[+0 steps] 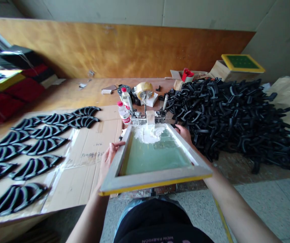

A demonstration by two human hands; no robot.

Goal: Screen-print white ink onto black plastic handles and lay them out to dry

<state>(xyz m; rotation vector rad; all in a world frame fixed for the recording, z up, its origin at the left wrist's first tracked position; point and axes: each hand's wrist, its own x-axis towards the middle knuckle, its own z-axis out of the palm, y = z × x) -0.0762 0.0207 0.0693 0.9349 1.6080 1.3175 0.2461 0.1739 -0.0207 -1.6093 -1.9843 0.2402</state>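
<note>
A wooden screen-printing frame (155, 179) with green mesh and a blob of white ink (150, 133) at its far end is tilted up on a metal hinge clamp (147, 117). My left hand (108, 157) grips the frame's left rail, fingers curled over the edge. My right hand (184, 132) holds the right rail near the far corner, mostly hidden behind the frame.
A big heap of black curved plastic parts (236, 114) lies to the right. Several of the same parts (35, 146) are laid out in rows on cardboard (89, 162) at left. Two bottles (124, 108), a tape roll (143, 88) and another screen frame (242, 63) sit behind.
</note>
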